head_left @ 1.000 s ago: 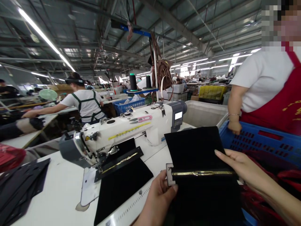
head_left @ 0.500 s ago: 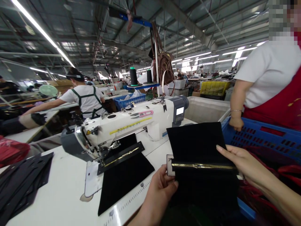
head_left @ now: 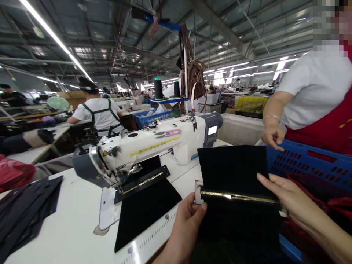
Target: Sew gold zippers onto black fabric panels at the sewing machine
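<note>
Between my two hands hangs a black fabric panel (head_left: pixel 233 165) with a gold metal zipper (head_left: pixel 242 197) running across it. My left hand (head_left: pixel 189 216) pinches its left edge, just below a pale squarish tab (head_left: pixel 198 192) at the zipper's end. At the right edge my right hand (head_left: pixel 283 194) grips the panel, thumb on the front and the other fingers mostly hidden behind. To the left, a second black panel (head_left: pixel 148 212) with a zipper strip (head_left: pixel 145 181) lies under the needle area of a white sewing machine (head_left: pixel 156 141).
Dark strips (head_left: pixel 30 212) are piled on the white table (head_left: pixel 77 227) at left. Pink-handled snips (head_left: pixel 172 132) rest on the machine arm. A blue crate (head_left: pixel 310 154) with red material stands at right, beside a co-worker in a red apron (head_left: pixel 324 113). Thread cones (head_left: pixel 158 90) stand behind.
The held panel has shifted slightly right, still in both hands. The co-worker at right has raised a hand from the crate edge and points a finger. The co-worker at left has drawn an arm in.
</note>
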The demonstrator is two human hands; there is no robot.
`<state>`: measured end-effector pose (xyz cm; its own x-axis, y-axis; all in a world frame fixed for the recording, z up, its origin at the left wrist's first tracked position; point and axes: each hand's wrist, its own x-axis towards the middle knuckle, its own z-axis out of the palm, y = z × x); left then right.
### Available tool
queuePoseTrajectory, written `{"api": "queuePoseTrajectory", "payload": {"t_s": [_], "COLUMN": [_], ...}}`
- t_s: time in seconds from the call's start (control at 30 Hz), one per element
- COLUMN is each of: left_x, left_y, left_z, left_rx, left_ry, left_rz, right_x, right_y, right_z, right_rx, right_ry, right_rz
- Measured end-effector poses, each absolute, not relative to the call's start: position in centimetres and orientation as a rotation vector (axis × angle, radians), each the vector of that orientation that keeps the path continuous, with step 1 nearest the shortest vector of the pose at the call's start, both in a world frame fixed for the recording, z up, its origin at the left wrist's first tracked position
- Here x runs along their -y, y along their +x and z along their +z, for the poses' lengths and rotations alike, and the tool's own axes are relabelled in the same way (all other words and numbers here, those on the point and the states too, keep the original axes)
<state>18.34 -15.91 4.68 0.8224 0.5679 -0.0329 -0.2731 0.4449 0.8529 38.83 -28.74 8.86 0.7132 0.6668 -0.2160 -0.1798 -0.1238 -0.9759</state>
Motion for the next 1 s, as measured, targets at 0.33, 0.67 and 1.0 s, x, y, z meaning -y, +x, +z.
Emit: {"api": "queuePoseTrajectory", "payload": {"t_s": [0.33, 0.67, 1.0], "left_x": [15.9, 16.0, 15.2], "left_y": [18.4, 18.3, 19.0], "left_z": [4.7, 5.4, 3.1], "left_rx": [-0.311, -0.288, -0.329], "left_ry": [0.963, 0.943, 1.002], "left_rz": [0.534, 0.529, 0.497], "right_x": [29.0, 29.0, 29.5], "right_y": [38.2, 38.0, 38.3], "right_z": [9.1, 9.5, 9.1], "right_rx": [0.407, 0.400, 0.380], "right_ry": [-1.486, -1.460, -1.353], "right_rz": [0.774, 0.801, 0.775]}}
